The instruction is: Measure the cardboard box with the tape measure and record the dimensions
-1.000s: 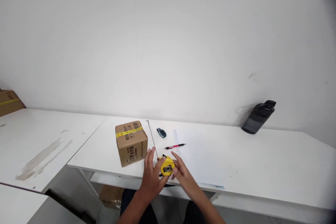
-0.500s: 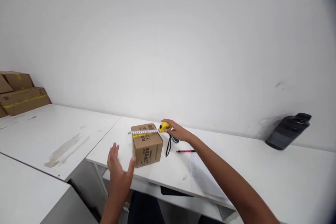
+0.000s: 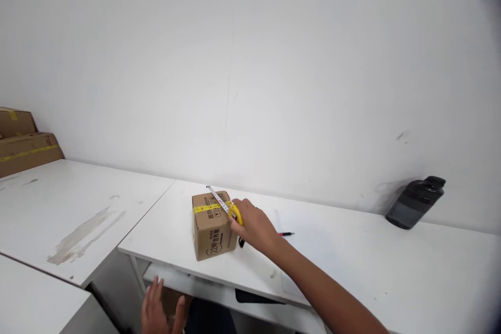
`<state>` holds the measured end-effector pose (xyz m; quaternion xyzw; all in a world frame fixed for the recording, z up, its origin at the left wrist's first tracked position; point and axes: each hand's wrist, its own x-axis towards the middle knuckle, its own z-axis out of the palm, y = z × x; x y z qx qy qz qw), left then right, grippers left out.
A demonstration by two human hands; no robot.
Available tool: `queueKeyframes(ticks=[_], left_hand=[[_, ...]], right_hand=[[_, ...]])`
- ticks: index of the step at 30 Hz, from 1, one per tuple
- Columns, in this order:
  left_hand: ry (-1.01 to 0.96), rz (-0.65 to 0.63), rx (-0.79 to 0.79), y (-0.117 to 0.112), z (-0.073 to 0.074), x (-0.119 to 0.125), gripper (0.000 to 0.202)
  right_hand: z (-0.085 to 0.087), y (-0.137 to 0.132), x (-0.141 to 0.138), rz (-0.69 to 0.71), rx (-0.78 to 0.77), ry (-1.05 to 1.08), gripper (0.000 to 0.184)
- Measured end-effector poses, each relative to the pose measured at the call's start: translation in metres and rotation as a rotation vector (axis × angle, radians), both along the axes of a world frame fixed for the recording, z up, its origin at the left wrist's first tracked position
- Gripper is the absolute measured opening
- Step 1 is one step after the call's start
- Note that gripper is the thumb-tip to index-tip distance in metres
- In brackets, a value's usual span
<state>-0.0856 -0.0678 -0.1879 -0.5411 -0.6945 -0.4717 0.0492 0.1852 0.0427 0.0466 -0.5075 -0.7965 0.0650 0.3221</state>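
Observation:
A small brown cardboard box (image 3: 214,240) with yellow tape across its top stands on the white table (image 3: 164,240). My right hand (image 3: 254,224) grips a yellow tape measure (image 3: 235,213) at the box's right side. Its pulled-out blade (image 3: 217,199) runs slantwise over the box top, the metal end reaching past the back edge. Below the table's front edge is my left hand (image 3: 158,308), fingers raised and thumb apart, holding nothing. Part of the tape measure's case is hidden by my right fingers.
A red and black pen (image 3: 287,234) lies right of my right hand, near a pale sheet of paper largely behind my forearm. A dark bottle (image 3: 415,202) leans against the wall at right. Larger taped cartons (image 3: 29,152) are stacked far left. A black flat object (image 3: 256,297) rests on the under-shelf.
My right hand has come nearer with the tape measure, turning the blade from straight across the box to a slant. My left hand has dropped down and left, away from the box.

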Motion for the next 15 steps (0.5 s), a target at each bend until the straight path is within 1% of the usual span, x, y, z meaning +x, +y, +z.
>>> queueKeyframes(ticks=[3,5,7,8,10,11,12,13,14,15], left_hand=[[0.085,-0.119,0.097,0.007,0.027,0.018,0.063],[0.133,-0.197,0.136,0.010,0.045,0.032,0.060],[0.185,-0.260,0.173,0.016,0.067,0.045,0.058],[0.217,-0.286,0.196,0.020,0.080,0.052,0.057],[0.299,-0.341,0.244,0.035,0.111,0.064,0.052],[0.354,-0.384,0.243,0.045,0.127,0.068,0.050],[0.411,-0.420,0.216,0.056,0.143,0.070,0.048],[0.443,-0.407,0.157,0.068,0.158,0.069,0.051],[0.449,-0.374,0.061,0.079,0.170,0.065,0.059],[0.431,-0.360,-0.035,0.089,0.178,0.056,0.063]], right_hand=[[-0.006,-0.016,-0.011,-0.020,-0.031,-0.146,0.034],[-0.007,-0.021,-0.011,-0.031,-0.032,-0.136,0.034],[-0.007,-0.026,-0.006,-0.029,-0.032,-0.058,0.034],[-0.008,-0.028,-0.002,-0.030,-0.029,0.003,0.036],[-0.011,-0.033,0.009,-0.050,-0.011,0.155,0.043],[-0.014,-0.035,0.015,-0.071,0.005,0.237,0.047],[-0.017,-0.036,0.022,-0.099,0.018,0.316,0.050],[-0.022,-0.036,0.028,-0.132,0.021,0.388,0.053],[-0.028,-0.036,0.035,-0.165,0.010,0.451,0.055],[-0.034,-0.036,0.042,-0.197,-0.011,0.505,0.056]])
